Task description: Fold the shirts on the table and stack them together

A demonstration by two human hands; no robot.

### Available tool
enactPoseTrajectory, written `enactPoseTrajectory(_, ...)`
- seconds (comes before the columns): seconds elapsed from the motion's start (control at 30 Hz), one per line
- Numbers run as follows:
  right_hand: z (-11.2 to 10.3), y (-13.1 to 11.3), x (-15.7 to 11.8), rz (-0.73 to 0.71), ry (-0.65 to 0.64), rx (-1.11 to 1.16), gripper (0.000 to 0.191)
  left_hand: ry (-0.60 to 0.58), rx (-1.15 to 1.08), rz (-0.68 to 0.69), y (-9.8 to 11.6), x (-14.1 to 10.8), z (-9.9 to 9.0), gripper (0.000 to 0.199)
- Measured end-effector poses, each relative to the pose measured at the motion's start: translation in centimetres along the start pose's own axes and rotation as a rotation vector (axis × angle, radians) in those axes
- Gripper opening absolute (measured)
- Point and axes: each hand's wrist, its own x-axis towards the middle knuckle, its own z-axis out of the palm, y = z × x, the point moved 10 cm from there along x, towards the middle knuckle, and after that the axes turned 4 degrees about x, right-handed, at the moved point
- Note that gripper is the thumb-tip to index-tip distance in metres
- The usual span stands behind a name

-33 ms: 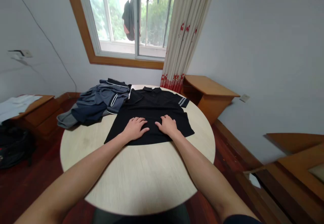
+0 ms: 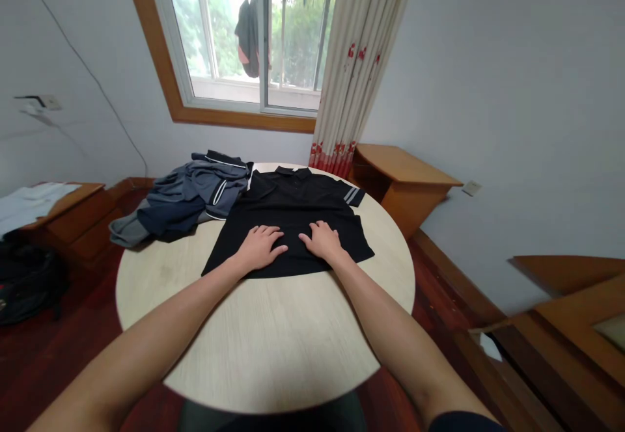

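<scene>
One clothes heap beside black shirt on round table; curtain beyond.

The only view is the head camera's, worn on the person's head; it looks forward and down from above the near edge of the round table; the table's near edge lies low in the frame, close to the lens; past its far edge the view reaches the window, well apart from the camera.
</scene>
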Motion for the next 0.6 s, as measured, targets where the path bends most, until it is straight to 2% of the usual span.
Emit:
enactPoseTrajectory(0.13, 0.9, 0.9, 1.4, -0.010, -0.021, 0.032, 0.060, -0.068, -0.017, -0.022, -0.8, 0.1, 1.1, 0.058)
enactPoseTrajectory(0.23, 0.7, 0.9, 1.5, -0.040, 0.002, 0.061, 0.058, -0.111, -0.042, -0.027, -1.1, 0.1, 1.8, 0.063)
enactPoseTrajectory(0.33, 0.4, -0.9, 0.7, -0.176, 0.047, 0.088, 0.057, -0.138, -0.059, -0.014, -1.2, 0.1, 2.3, 0.069)
enactPoseTrajectory(0.43, 1.3, -2.7, -0.1, -0.291, 0.006, 0.105, 0.058, -0.148, -0.067, -0.012, -1.2, 0.1, 2.5, 0.071)
enactPoseTrajectory(0.53, 2.4, -2.4, 0.3, -0.285, -0.059, 0.106, 0.060, -0.159, -0.070, -0.022, -1.3, 0.1, 2.5, 0.071)
enactPoseTrajectory(0.6, 2.3, -1.0, 1.1, -0.230, -0.062, 0.104, 0.061, -0.168, -0.069, -0.024, -1.3, 0.1, 2.6, 0.071)
